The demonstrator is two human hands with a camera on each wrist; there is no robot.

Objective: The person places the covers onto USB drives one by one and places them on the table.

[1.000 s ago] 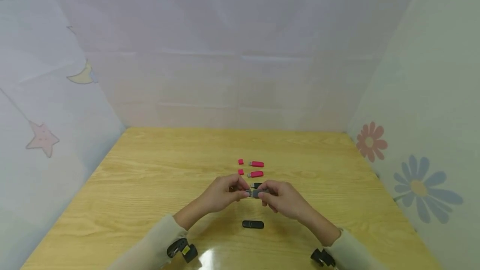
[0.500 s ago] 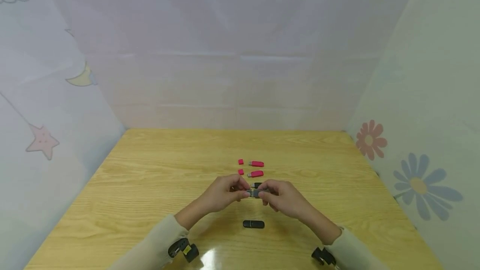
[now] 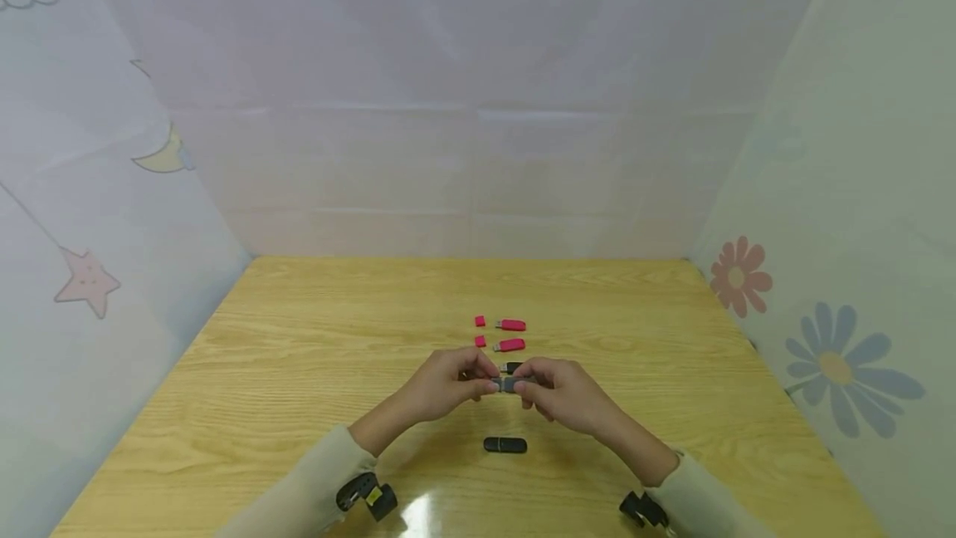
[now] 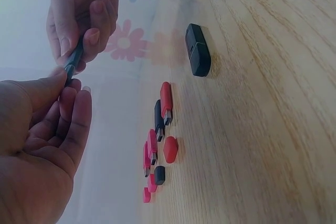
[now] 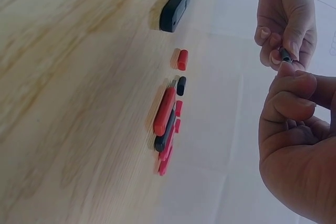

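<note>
- Nearest: two pale sleeves [image 3: 299, 484], a small black camera strapped at each wrist.
- Capped black USB stick [image 3: 504, 445], flat on the wooden table [image 3: 299, 305], on the near side of the hands, seam across it toward its left end.
- Left hand [image 3: 446, 388]: raised above the table; thumb and fingertips pinched on the left end of a dark USB stick [image 3: 509, 386], other fingers loosely bent.
- Right hand [image 3: 563, 391]: facing it, thumb and bent fingers pinching the right end of the same stick. Stick lies roughly crosswise between the hands, off the table; fingers cover much of it. Whether its cap is fully home: cannot tell.
- Red USB stick [image 5: 165, 113], seen from the wrists only; uncapped, metal plug bare, its red cap [image 5: 182, 60] apart from it.
- Black USB stick [image 3: 512, 368] just beyond, plug bare and pointing left; black cap [image 4: 160, 174] apart.
- Nearer pink USB stick [image 3: 511, 345], uncapped, pink cap [image 3: 480, 341] to its left.
- Farther pink USB stick [image 3: 512, 325], same arrangement, second cap [image 3: 480, 321] left.
- Farthest: pale back wall [image 3: 463, 106].
</note>
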